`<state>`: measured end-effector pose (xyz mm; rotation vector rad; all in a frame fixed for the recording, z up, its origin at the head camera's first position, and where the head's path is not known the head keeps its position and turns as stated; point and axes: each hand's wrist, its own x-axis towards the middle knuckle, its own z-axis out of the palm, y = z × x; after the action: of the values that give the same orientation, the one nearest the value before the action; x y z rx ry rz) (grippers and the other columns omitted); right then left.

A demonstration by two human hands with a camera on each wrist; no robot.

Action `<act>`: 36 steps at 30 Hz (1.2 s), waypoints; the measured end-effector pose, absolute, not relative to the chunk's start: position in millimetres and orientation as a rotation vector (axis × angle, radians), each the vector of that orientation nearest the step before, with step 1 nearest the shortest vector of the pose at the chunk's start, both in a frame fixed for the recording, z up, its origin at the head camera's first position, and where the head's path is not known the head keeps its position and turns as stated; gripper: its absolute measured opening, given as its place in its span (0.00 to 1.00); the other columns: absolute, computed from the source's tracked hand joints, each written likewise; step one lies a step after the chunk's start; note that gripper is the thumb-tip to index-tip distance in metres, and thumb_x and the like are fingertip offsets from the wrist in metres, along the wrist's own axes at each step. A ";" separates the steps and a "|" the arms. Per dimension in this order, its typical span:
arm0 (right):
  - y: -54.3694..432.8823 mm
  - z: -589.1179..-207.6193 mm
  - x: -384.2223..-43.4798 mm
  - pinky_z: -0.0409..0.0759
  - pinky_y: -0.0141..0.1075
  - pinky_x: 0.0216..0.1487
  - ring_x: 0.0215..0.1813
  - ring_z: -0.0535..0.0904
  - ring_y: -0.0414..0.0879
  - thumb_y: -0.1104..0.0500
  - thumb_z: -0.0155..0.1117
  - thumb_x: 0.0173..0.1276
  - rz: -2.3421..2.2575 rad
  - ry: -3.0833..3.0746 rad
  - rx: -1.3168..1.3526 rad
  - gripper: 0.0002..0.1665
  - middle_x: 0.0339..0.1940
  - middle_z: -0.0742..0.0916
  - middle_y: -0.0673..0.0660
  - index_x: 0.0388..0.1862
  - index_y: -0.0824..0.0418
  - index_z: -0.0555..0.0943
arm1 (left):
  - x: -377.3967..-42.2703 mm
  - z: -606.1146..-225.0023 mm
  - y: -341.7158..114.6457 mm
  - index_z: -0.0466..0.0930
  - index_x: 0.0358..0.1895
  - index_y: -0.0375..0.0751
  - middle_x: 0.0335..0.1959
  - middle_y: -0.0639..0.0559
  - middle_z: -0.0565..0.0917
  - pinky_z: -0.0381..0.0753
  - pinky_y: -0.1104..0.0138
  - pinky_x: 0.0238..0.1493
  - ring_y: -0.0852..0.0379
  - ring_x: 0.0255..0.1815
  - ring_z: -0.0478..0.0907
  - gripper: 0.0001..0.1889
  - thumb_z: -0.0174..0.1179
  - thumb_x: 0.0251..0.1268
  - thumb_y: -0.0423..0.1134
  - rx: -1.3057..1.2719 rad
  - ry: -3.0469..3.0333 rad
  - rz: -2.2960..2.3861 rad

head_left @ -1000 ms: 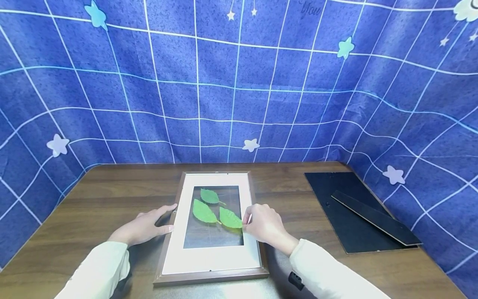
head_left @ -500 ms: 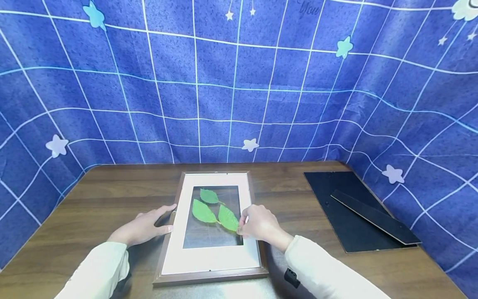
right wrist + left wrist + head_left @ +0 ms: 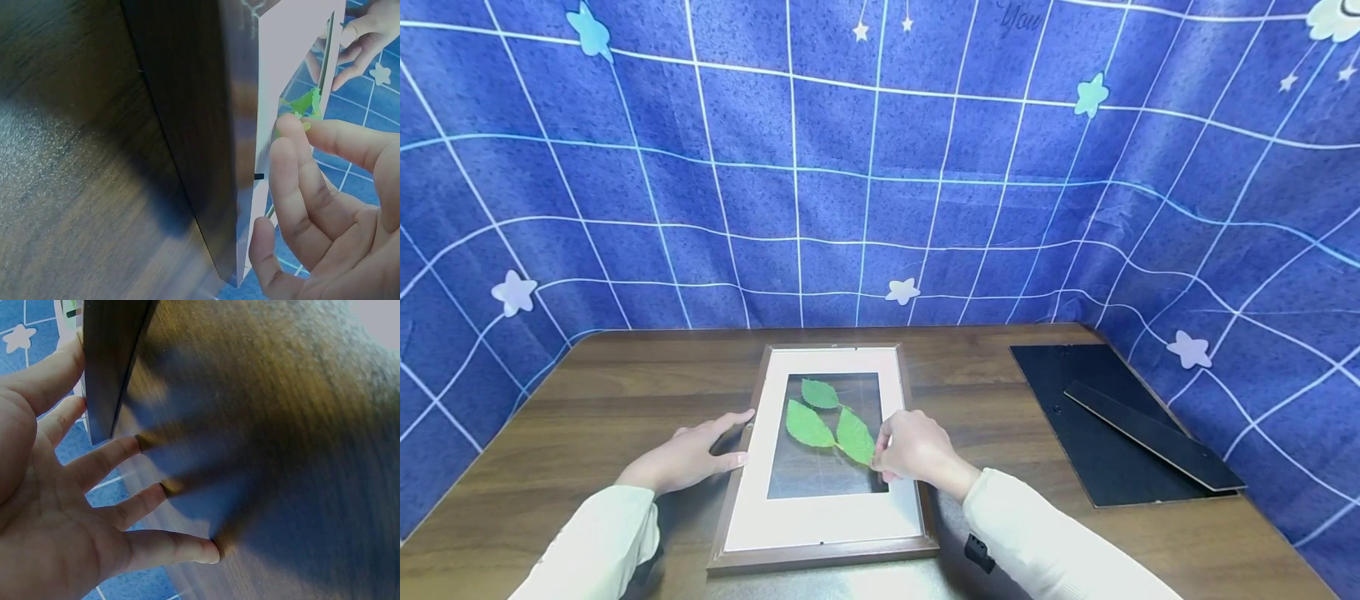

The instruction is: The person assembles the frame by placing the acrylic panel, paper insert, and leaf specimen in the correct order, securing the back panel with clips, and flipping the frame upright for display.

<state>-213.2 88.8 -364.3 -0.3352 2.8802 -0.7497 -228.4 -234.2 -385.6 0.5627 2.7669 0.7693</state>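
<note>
Thumb and finger of my right hand [image 3: 917, 447] pinch a leaf [image 3: 853, 435] at its lower end, probably by the stem, though my fingertips hide it. The leaf shows inside the white mat [image 3: 760, 525], beside two other leaves [image 3: 809, 424]. My left hand [image 3: 688, 454], fingers spread, touches the frame's [image 3: 823, 553] left side. Rightward, a black board [image 3: 1086, 417] lies on the table [image 3: 977, 367].

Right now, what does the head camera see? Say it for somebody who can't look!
The right hand pinches a green leaf beside two more leaves in a brown picture frame, while the left hand touches the frame's side. A black backing board lies to the right on the wooden table; a blue star-patterned curtain hangs behind.
</note>
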 end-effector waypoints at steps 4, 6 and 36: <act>88.4 -362.7 -212.5 0.75 0.37 0.27 0.18 0.79 0.38 0.59 0.76 0.59 -0.716 2.890 -0.317 0.12 0.11 0.83 0.44 0.21 0.52 0.81 | -230.6 -389.5 -235.3 0.60 0.76 0.32 0.72 0.25 0.65 0.49 0.24 0.64 0.22 0.72 0.59 0.38 0.60 0.73 0.52 0.575 2.769 0.775; 88.9 -362.3 -212.1 0.75 0.37 0.27 0.18 0.79 0.38 0.59 0.77 0.59 -0.702 2.894 -0.318 0.12 0.11 0.83 0.44 0.21 0.52 0.82 | -231.4 -391.2 -236.1 0.61 0.76 0.32 0.72 0.25 0.66 0.49 0.24 0.65 0.22 0.72 0.59 0.38 0.60 0.73 0.52 0.578 2.773 0.775; 158.5 -346.7 -216.1 0.79 0.37 0.38 0.33 0.79 0.39 0.57 0.73 0.65 -1.208 2.830 -0.620 0.03 0.26 0.85 0.44 0.34 0.55 0.87 | -234.6 -399.5 -240.2 0.62 0.77 0.38 0.73 0.30 0.67 0.52 0.26 0.66 0.25 0.73 0.61 0.39 0.59 0.72 0.58 0.574 2.794 0.780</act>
<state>-216.1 158.5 -346.7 -0.6204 2.8301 -1.2085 -234.6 -240.2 -399.5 0.5744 2.7940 0.7801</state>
